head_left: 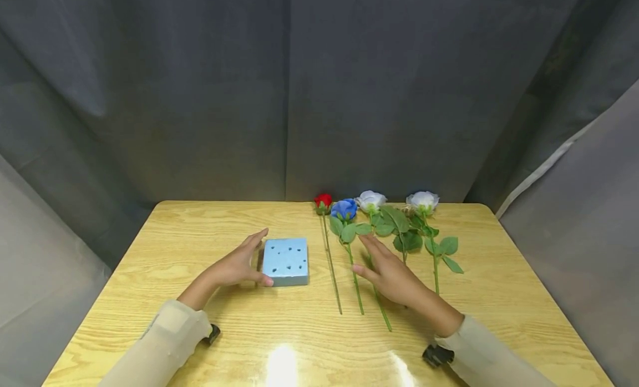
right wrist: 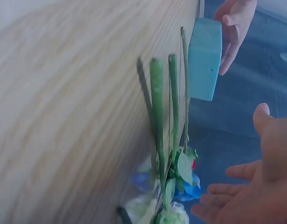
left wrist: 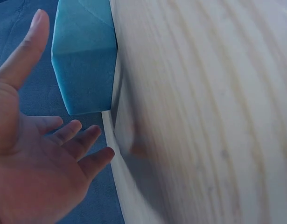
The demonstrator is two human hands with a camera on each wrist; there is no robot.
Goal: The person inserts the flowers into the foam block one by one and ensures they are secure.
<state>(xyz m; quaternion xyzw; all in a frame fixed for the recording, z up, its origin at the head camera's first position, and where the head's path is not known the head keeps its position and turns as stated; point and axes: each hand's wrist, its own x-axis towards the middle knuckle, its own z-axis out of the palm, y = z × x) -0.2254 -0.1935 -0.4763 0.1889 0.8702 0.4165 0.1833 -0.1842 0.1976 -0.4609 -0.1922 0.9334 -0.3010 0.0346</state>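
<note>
A light-blue foam block [head_left: 285, 260] with several small holes in its top lies left of the table's middle. My left hand [head_left: 238, 266] is at its left side, thumb by the near corner and fingers spread; the left wrist view shows the block [left wrist: 85, 60] beside the extended fingers [left wrist: 73, 137]. My right hand [head_left: 391, 273] is held over the flower stems with fingers extended, gripping nothing. Under and around it lie a red rose [head_left: 323, 203], a blue rose [head_left: 344, 209], a white rose [head_left: 371, 201] and another white rose [head_left: 423, 202], their blooms toward the back.
The wooden table [head_left: 239, 342] ends at a dark grey curtain [head_left: 209, 98] behind. Green leaves [head_left: 408, 241] spread among the stems, partly hidden by the right hand. Paler cloth [head_left: 589, 237] hangs at the right side.
</note>
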